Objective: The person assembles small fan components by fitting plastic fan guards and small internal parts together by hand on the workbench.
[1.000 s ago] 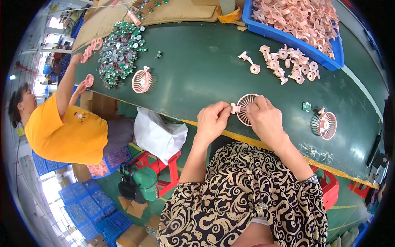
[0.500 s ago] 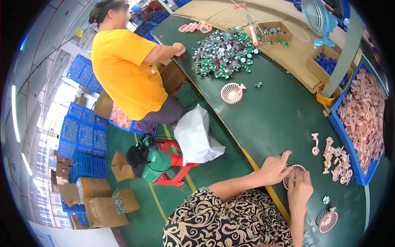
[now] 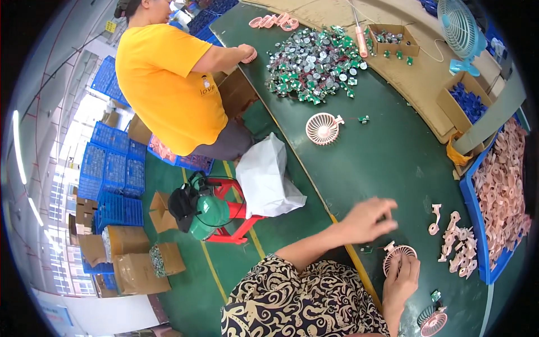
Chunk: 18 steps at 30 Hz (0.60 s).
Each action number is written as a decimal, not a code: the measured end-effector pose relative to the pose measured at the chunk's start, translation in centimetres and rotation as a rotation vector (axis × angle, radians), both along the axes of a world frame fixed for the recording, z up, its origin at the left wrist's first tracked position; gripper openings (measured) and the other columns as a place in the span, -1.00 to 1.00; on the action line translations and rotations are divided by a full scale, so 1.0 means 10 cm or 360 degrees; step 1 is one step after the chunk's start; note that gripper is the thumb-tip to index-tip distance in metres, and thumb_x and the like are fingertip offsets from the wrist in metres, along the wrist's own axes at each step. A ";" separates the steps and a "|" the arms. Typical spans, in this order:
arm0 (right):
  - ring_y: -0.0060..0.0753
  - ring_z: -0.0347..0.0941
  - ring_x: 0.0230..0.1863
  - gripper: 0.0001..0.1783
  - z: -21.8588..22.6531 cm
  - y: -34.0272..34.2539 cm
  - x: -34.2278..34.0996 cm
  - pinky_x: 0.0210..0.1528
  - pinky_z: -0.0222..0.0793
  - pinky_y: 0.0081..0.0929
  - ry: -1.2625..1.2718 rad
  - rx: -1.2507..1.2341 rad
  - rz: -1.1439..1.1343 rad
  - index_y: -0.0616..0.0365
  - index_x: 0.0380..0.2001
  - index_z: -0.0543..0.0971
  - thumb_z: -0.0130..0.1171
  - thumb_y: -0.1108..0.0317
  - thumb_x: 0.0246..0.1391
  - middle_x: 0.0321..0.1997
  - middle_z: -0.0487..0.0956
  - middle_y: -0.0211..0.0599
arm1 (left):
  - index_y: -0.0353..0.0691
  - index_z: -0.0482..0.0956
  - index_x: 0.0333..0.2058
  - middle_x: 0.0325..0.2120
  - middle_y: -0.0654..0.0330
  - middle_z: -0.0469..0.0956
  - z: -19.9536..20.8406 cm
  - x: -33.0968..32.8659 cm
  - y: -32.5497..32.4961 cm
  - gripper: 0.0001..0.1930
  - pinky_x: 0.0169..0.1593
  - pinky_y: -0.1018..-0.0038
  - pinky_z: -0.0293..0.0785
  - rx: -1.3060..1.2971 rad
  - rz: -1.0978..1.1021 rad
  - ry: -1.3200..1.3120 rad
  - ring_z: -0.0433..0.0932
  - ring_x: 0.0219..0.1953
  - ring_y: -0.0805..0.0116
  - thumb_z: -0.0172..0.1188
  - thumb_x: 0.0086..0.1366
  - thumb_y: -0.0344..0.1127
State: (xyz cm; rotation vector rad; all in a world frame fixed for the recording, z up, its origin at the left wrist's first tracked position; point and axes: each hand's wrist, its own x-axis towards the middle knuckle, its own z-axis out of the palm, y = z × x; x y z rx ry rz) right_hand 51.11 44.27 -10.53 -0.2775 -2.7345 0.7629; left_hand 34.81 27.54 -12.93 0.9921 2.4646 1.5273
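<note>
So I've got the right hand (image 3: 402,279) closed on a pink fan cage (image 3: 399,250), fingers over its near side, right by the near edge of the desk (image 3: 387,163). Can't tell from here if the cage is sitting on the surface or lifted a hair. The left hand (image 3: 368,221) is up over the desk, a bit farther out and to the left of that cage, with the thumb and forefinger spread apart and nothing I can see between them.

Just left of the held cage there's a small green circuit board (image 3: 366,249). Nearer me on the right I've got a second pink cage (image 3: 433,324) with a green board (image 3: 436,295) beside it. Farther right is a little heap of pink brackets (image 3: 460,247), one loose bracket (image 3: 434,219) just left of it, then a blue tray (image 3: 467,196) loaded with lots more.

Farther off to the left, another pink cage (image 3: 323,129) lies near its own board (image 3: 364,119), and behind those is a big pile of circuit boards (image 3: 311,64). A pink-handled tool (image 3: 361,42) lies next to that pile. Far left, a co-worker in an orange-yellow shirt (image 3: 160,84) has a hand on a pink piece at the desk edge.
</note>
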 end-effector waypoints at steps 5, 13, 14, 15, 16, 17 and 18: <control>0.08 0.50 0.00 -0.47 0.19 0.03 -0.01 0.03 0.46 -0.15 -0.0139 -0.0148 0.0111 0.29 0.01 0.59 0.46 0.32 -0.04 0.03 0.54 -0.08 | -0.22 0.54 0.05 -0.07 0.04 0.58 0.21 -0.57 -0.45 -0.57 0.05 0.20 0.47 -0.0145 0.0921 0.0580 0.51 -0.01 0.00 0.34 0.20 -0.38; 0.03 0.47 0.05 -0.30 0.17 0.06 0.03 0.06 0.47 -0.16 -0.0207 -0.0204 0.0262 0.18 0.06 0.58 0.53 0.53 -0.29 0.16 0.50 -0.17 | -0.19 0.51 0.15 0.22 -0.17 0.36 0.06 -1.18 -0.93 -0.49 0.31 0.10 0.24 -0.0459 0.1398 0.0954 0.33 0.24 -0.15 0.33 0.19 -0.43; 0.02 0.47 0.04 -0.36 0.17 0.07 0.06 0.04 0.47 -0.14 -0.0207 -0.0200 0.0260 0.15 0.05 0.59 0.49 0.55 -0.24 0.17 0.48 -0.17 | -0.18 0.52 0.15 0.22 -0.20 0.36 0.03 -1.23 -0.96 -0.49 0.32 0.10 0.24 -0.0492 0.1433 0.0952 0.32 0.26 -0.18 0.33 0.20 -0.41; 0.02 0.47 0.04 -0.36 0.19 0.07 0.08 0.04 0.47 -0.14 -0.0208 -0.0196 0.0238 0.15 0.05 0.59 0.49 0.55 -0.24 0.17 0.48 -0.17 | -0.18 0.52 0.16 0.21 -0.24 0.36 -0.01 -1.28 -0.99 -0.50 0.33 0.10 0.24 -0.0524 0.1467 0.0952 0.31 0.27 -0.20 0.33 0.21 -0.39; 0.05 0.47 0.04 -0.42 0.21 0.06 0.10 0.05 0.47 -0.13 -0.0174 -0.0169 0.0254 0.15 0.00 0.62 0.46 0.56 -0.21 0.17 0.48 -0.15 | -0.18 0.52 0.16 0.21 -0.24 0.36 -0.05 -1.31 -1.09 -0.50 0.33 0.10 0.24 -0.0517 0.1457 0.0956 0.31 0.27 -0.20 0.33 0.21 -0.39; 0.07 0.47 0.05 -0.49 0.23 0.05 0.12 0.06 0.47 -0.11 -0.0140 -0.0142 0.0271 0.15 -0.05 0.64 0.43 0.58 -0.19 0.18 0.48 -0.13 | -0.17 0.55 0.14 0.21 -0.23 0.36 -0.10 -1.34 -1.21 -0.52 0.32 0.13 0.27 -0.0503 0.1384 0.0759 0.33 0.26 -0.19 0.33 0.22 -0.36; 0.07 0.47 0.05 -0.49 0.24 0.05 0.15 0.06 0.47 -0.11 -0.0145 -0.0133 0.0237 0.15 -0.05 0.64 0.43 0.58 -0.19 0.18 0.48 -0.13 | -0.17 0.57 0.11 0.21 -0.23 0.36 -0.20 -1.37 -1.26 -0.55 0.31 0.16 0.31 -0.0483 0.1285 0.0554 0.35 0.26 -0.18 0.34 0.23 -0.33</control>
